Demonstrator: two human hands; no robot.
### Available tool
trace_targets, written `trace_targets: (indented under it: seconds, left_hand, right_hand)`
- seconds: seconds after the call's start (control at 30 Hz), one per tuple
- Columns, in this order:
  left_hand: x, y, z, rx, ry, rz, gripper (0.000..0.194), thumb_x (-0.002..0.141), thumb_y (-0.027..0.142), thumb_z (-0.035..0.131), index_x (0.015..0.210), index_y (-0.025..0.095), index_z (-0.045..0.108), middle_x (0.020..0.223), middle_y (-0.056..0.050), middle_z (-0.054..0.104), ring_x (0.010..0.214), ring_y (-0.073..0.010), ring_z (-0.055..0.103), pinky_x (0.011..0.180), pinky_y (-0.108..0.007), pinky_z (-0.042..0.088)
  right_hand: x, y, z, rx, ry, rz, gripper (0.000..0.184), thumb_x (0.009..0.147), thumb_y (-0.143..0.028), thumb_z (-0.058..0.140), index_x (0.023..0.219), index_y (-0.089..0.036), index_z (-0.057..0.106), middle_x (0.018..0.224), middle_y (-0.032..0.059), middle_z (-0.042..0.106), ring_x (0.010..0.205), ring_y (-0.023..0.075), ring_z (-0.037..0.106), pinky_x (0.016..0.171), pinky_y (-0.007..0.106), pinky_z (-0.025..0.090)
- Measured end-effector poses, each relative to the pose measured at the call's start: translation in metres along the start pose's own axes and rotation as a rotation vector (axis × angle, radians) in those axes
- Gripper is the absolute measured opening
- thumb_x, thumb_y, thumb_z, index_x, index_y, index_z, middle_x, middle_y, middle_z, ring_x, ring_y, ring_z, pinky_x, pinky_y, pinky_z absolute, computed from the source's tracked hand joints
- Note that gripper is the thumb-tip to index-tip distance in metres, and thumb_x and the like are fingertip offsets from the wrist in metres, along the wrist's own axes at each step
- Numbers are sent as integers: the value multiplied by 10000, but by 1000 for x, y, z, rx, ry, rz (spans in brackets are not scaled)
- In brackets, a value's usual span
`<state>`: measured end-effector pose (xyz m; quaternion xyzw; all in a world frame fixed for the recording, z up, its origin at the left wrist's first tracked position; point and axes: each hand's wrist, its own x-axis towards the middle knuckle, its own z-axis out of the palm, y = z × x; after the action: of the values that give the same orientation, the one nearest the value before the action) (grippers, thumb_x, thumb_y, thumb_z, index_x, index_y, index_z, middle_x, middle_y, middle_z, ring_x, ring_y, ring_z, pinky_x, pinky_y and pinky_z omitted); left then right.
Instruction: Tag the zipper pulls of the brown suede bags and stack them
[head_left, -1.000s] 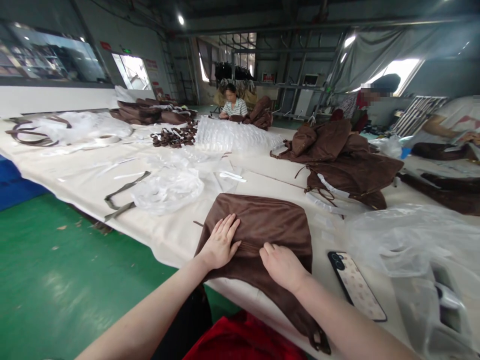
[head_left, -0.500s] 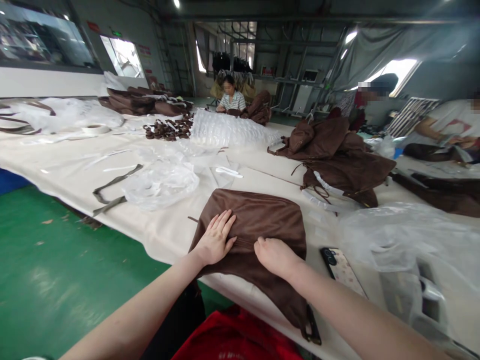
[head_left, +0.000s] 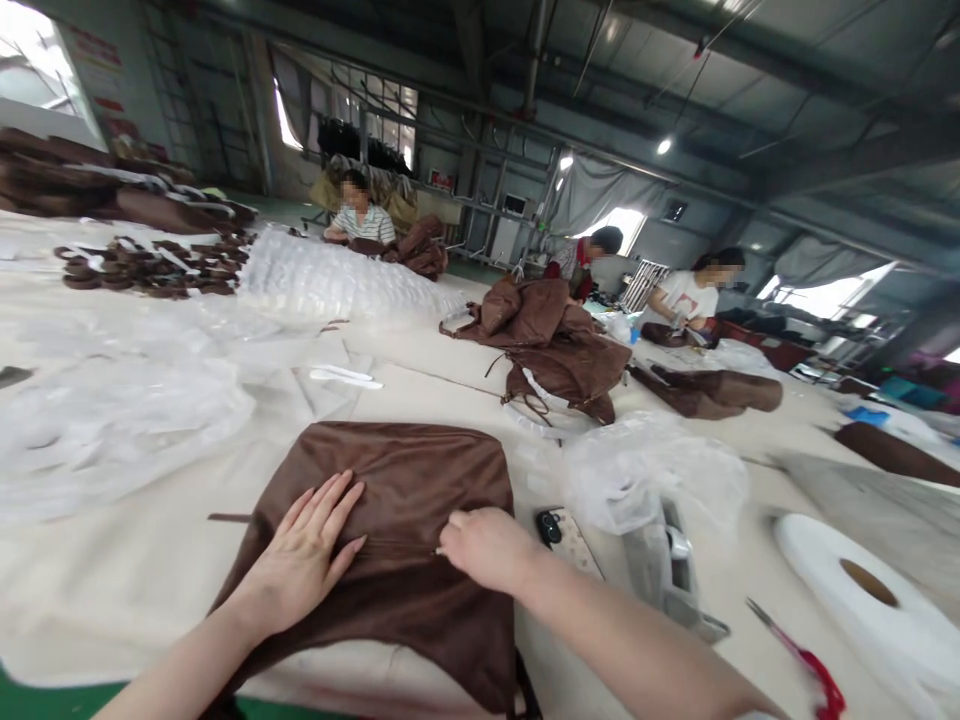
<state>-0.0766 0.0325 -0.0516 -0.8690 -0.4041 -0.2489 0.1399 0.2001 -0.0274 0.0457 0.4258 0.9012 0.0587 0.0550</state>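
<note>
A brown bag (head_left: 390, 460) lies on the white-covered table in front of me, with a zipper line (head_left: 390, 552) running across its upper face. My left hand (head_left: 307, 550) is pressed flat on the bag's left part, its fingers stretched out. At the right end of the zipper line, my right hand (head_left: 484, 545) is closed in a pinch. A small shiny bit, which looks like a zipper pull (head_left: 440, 551), shows at its fingertips; the rest is hidden by the fingers. A thin brown strip (head_left: 229, 517) sticks out at the bag's left side.
Right of the bag lie a phone (head_left: 574, 540), clear plastic bags (head_left: 652, 470), red-handled scissors (head_left: 810, 665) and a large white roll (head_left: 855, 580). More brown bags (head_left: 555, 340) are heaped farther back, near bubble wrap (head_left: 337, 280). Several people work across the table.
My view has swung right, bringing the scissors and white roll into sight. Both hands are still on the bag, the left flat and the right closed, the right a little farther from the left.
</note>
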Motion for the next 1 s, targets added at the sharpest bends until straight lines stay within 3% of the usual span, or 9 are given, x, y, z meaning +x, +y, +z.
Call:
trace_targets:
  seconds: [0.13, 0.2, 0.37, 0.47, 0.53, 0.63, 0.73, 0.9, 1.0]
  left_hand:
    - [0, 3, -6, -22, -51, -33, 623, 908, 486, 416, 1425, 142, 369, 1504, -160, 353, 1375, -293, 356, 1117, -486, 302]
    - [0, 5, -9, -33, -79, -56, 615, 912, 473, 416, 1426, 140, 367, 1512, -160, 338, 1386, -287, 336, 1128, -484, 287]
    - [0, 6, -9, -63, -62, -67, 606, 909, 471, 420, 1421, 151, 375, 1510, -155, 342, 1382, -293, 342, 1134, -493, 276]
    - [-2, 3, -3, -55, -9, -41, 617, 906, 479, 408, 1427, 153, 360, 1506, -160, 347, 1362, -309, 373, 1122, -507, 288]
    - [-2, 1, 3, -48, 29, -26, 621, 907, 477, 392, 1437, 159, 338, 1507, -162, 345, 1348, -319, 391, 1110, -514, 298]
    - [-2, -1, 10, -44, 66, -23, 635, 903, 479, 381, 1450, 168, 305, 1511, -165, 334, 1336, -332, 403, 1098, -524, 304]
    - [-1, 0, 12, -39, 79, -20, 647, 899, 476, 383, 1456, 161, 286, 1508, -173, 336, 1329, -340, 408, 1094, -531, 303]
    - [-1, 1, 9, -33, 93, -15, 632, 891, 458, 401, 1441, 157, 315, 1497, -175, 355, 1320, -342, 421, 1098, -528, 301]
    - [-2, 1, 9, -28, 96, -19, 615, 892, 449, 407, 1427, 154, 338, 1490, -175, 367, 1330, -337, 410, 1104, -525, 291]
  right_hand:
    - [-30, 49, -2, 93, 231, 560, 232, 969, -271, 437, 863, -172, 618, 852, 46, 651, 755, 151, 622, 676, 240, 427]
    - [-48, 69, 4, 141, 279, 683, 181, 935, -247, 491, 826, -174, 616, 817, 33, 649, 741, 150, 609, 682, 239, 402]
    - [-87, 73, 16, 202, 233, 782, 168, 896, -217, 516, 770, -185, 622, 750, 12, 647, 697, 153, 592, 646, 245, 362]
    - [-102, 61, 11, 213, 161, 826, 188, 887, -225, 522, 740, -188, 633, 733, 13, 657, 691, 156, 604, 632, 242, 355]
    - [-113, 61, 3, 169, 216, 878, 216, 904, -266, 499, 759, -193, 641, 746, 17, 662, 700, 160, 614, 631, 239, 357]
    - [-137, 75, -8, -14, 315, 1116, 261, 931, -296, 439, 838, -192, 660, 802, 53, 675, 708, 176, 630, 617, 246, 369]
    - [-161, 99, -7, -91, 179, 1331, 247, 899, -229, 456, 862, -167, 693, 834, 112, 681, 725, 206, 654, 614, 265, 405]
    - [-161, 123, 13, -53, 106, 1314, 220, 819, -186, 572, 987, -143, 706, 1007, 137, 675, 803, 207, 679, 674, 263, 456]
    - [-149, 123, 20, -53, 96, 1306, 206, 841, -218, 559, 906, -101, 715, 959, 167, 680, 791, 236, 684, 662, 287, 464]
